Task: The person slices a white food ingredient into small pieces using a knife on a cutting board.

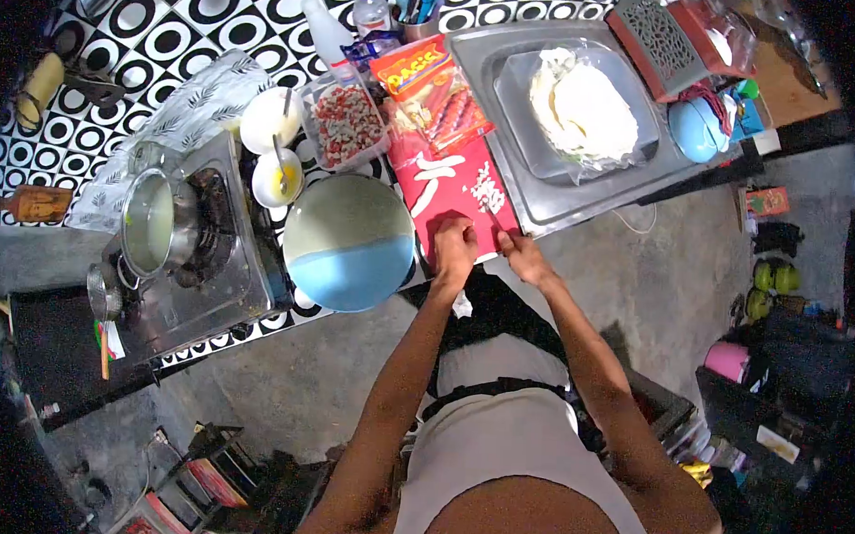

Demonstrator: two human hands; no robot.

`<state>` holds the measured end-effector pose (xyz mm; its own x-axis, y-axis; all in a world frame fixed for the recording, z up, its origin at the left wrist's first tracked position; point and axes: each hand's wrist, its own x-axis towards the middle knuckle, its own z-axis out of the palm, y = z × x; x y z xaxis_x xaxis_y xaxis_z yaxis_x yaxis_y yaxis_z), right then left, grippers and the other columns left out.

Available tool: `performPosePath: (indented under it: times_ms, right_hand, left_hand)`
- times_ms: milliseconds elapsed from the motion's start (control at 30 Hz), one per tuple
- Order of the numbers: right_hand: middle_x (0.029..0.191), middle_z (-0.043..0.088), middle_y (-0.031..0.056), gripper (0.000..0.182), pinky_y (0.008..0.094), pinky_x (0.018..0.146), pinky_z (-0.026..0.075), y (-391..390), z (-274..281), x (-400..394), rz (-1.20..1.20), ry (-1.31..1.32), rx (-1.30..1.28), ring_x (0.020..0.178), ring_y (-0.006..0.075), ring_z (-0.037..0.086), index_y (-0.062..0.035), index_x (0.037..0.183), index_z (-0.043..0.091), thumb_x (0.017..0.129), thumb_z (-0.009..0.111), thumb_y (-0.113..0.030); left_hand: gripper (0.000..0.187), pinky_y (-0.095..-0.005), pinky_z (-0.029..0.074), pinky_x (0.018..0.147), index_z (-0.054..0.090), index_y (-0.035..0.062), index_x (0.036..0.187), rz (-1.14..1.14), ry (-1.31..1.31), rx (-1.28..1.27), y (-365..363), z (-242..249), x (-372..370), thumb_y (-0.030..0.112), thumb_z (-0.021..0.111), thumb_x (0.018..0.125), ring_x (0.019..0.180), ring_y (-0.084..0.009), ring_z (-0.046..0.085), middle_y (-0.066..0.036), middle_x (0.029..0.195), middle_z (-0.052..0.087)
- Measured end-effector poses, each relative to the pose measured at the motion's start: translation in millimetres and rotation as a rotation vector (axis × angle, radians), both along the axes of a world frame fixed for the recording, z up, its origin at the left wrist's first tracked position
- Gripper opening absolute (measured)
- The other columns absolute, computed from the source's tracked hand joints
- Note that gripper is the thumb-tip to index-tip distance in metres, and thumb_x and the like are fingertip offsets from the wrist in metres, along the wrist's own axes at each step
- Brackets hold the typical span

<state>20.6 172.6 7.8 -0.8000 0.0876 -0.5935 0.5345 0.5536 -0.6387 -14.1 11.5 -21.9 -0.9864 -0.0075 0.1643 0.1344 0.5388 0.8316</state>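
Observation:
My left hand is closed with its fingers curled down on the near part of a red cutting board. Whatever lies under those fingers is hidden. Beside it, at the board's near right corner, my right hand is also closed; a thin dark edge shows by its fingertips, too small to name. On the board, beyond my hands, lie pale strips and a heap of small white chopped pieces. A red and yellow sausage packet rests at the board's far end.
Left of the board are a large blue and cream bowl, a clear tub of chopped red and pale pieces, and a small bowl with a spoon. A pot stands on the stove. Right, a tray holds a pale mass in plastic.

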Motion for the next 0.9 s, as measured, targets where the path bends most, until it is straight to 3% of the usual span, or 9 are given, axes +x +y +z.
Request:
performPosePath:
  times_ms: [67,200,333,433,533,667,733,833,900]
  right_hand:
    - [0.099,0.059,0.0270,0.059,0.0430,0.087,0.041,4,0,-5,0.061,0.096,-0.004,0.102,0.0418,0.052,-0.0027,0.106,0.058,0.088,0.036,-0.054]
    - [0.097,0.058,0.0273,0.054,0.0474,0.083,0.042,10,34,-17,0.157,0.216,0.076,0.097,0.0443,0.053,-0.0038,0.108,0.056,0.089,0.038,-0.051]
    - [0.090,0.060,0.0269,0.051,0.0506,0.081,0.043,28,43,-33,0.218,0.265,0.258,0.089,0.0460,0.055,-0.0045,0.105,0.056,0.090,0.035,-0.048]
    - [0.088,0.060,0.0283,0.052,0.0511,0.081,0.043,37,47,-46,0.301,0.226,0.275,0.088,0.0455,0.056,-0.0041,0.103,0.057,0.090,0.033,-0.049]
    - [0.084,0.060,0.0273,0.049,0.0510,0.076,0.044,39,61,-58,0.357,0.244,0.300,0.083,0.0460,0.057,-0.0025,0.101,0.056,0.091,0.036,-0.045]
    - [0.089,0.060,0.0275,0.052,0.0494,0.081,0.043,46,57,-66,0.328,0.208,0.252,0.090,0.0445,0.056,-0.0027,0.101,0.057,0.090,0.035,-0.049]
    - [0.089,0.060,0.0261,0.050,0.0484,0.079,0.043,52,51,-65,0.285,0.225,0.233,0.089,0.0445,0.055,-0.0018,0.098,0.057,0.090,0.037,-0.048]
    - [0.092,0.059,0.0280,0.052,0.0496,0.082,0.041,61,43,-67,0.258,0.217,0.113,0.093,0.0464,0.054,-0.0019,0.104,0.056,0.091,0.034,-0.048]
    - [0.092,0.059,0.0279,0.052,0.0495,0.082,0.041,64,40,-69,0.260,0.223,0.101,0.092,0.0466,0.054,-0.0015,0.104,0.056,0.091,0.035,-0.048]
  left_hand:
    - [0.013,-0.0388,0.049,0.066,0.062,0.0029,0.082,-0.014,-0.063,-0.015,4,16,-6,0.002,0.061,0.069,0.073,-0.0328,0.061,-0.017,0.078,0.061]
    - [0.018,-0.0335,0.051,0.071,0.063,0.0032,0.095,-0.104,-0.106,0.062,10,2,-23,0.006,0.060,0.077,0.079,-0.0258,0.065,-0.015,0.089,0.065]
    - [0.015,-0.0348,0.049,0.061,0.062,0.0032,0.088,0.042,0.011,0.205,17,19,-34,0.005,0.062,0.073,0.068,-0.0258,0.063,-0.014,0.075,0.063]
    - [0.017,-0.0343,0.049,0.063,0.061,0.0038,0.091,0.069,0.010,0.013,17,49,-42,0.005,0.062,0.073,0.072,-0.0259,0.062,-0.014,0.081,0.063]
    - [0.020,-0.0349,0.048,0.067,0.061,0.0035,0.093,0.037,0.022,0.001,20,53,-44,0.004,0.061,0.073,0.076,-0.0272,0.061,-0.015,0.085,0.062]
    - [0.020,-0.0379,0.048,0.072,0.061,0.0039,0.092,-0.045,0.088,-0.131,22,26,-49,0.004,0.060,0.073,0.079,-0.0304,0.059,-0.014,0.083,0.061]
    - [0.019,-0.0396,0.048,0.072,0.062,0.0042,0.091,-0.083,0.130,-0.094,25,31,-48,0.004,0.059,0.073,0.078,-0.0322,0.059,-0.014,0.082,0.061]
    - [0.022,-0.0407,0.047,0.075,0.062,0.0052,0.093,-0.076,0.136,-0.159,11,36,-58,0.004,0.057,0.072,0.084,-0.0330,0.057,-0.016,0.088,0.060]
    - [0.024,-0.0416,0.046,0.077,0.062,0.0055,0.094,-0.001,0.084,0.021,1,29,-72,0.005,0.058,0.071,0.088,-0.0331,0.055,-0.016,0.093,0.059]
